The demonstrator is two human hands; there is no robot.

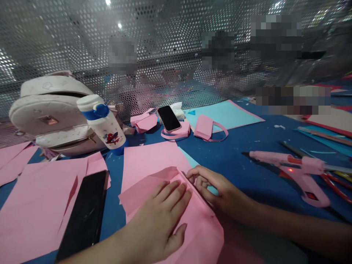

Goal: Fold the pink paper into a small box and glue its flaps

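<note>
My left hand lies flat on a folded sheet of pink paper, its fingers stretched out and close to a raised crease. At the right edge of that crease is my right hand, with its fingers curled in and the fingertips against the paper's folded edge. The paper looks bent into a long flap, and its near end bulges upward. Beneath it are another pink sheet and a bit of light blue paper. Part of the lower paper is hidden by my hands.
A pink glue gun with a lit red light lies at right. At left are a black phone, pink sheets, a white backpack and a bottle. Small pink paper bags and a smartphone stand farther back.
</note>
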